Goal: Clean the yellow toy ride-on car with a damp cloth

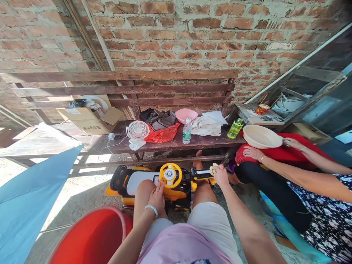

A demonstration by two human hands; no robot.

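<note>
Hard daylight from the left bleaches the concrete floor (82, 192), while wide-angle distortion bends the brick wall (176, 36).

Right hand (220, 175) grips a small pale object (213, 169) — left hand (156, 198) rests on the knee (144, 189).

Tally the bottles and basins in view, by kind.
Bottles: 2 (clear water bottle, green bottle)
Basins: 3 (pink basin, cream basin, red basin)
Total: 5
</note>
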